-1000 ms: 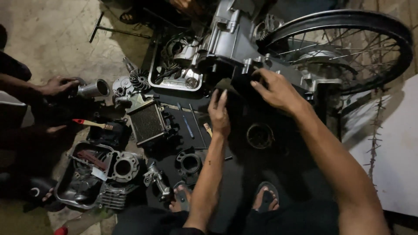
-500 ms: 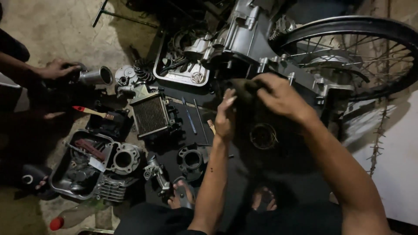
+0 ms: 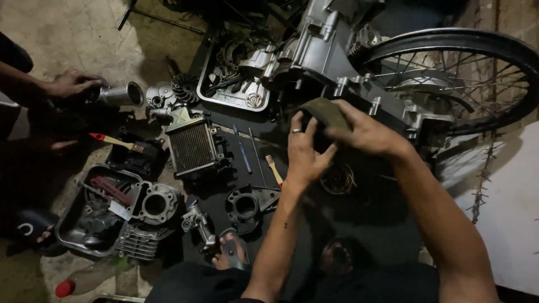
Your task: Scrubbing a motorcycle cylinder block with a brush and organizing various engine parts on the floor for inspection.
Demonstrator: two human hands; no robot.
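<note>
Both hands work one dark olive cloth (image 3: 325,112), held just in front of the engine casing (image 3: 320,50) and beside the single spoked wheel (image 3: 460,73). The left hand (image 3: 306,151) pinches its lower edge in a narrow grip; the right hand (image 3: 365,132) closes over the top. The cloth's long axis runs left to right, arching upward. One radiator (image 3: 193,147), one paintbrush (image 3: 115,141) and two trays lie on the floor (image 3: 67,33).

No signs or screens showed. The only package was a clear plastic bottle (image 3: 92,278) with a red cap, lying on its side on the floor at about eight o'clock, just below the metal tray (image 3: 70,238). Whether it carried a label could not be told.
</note>
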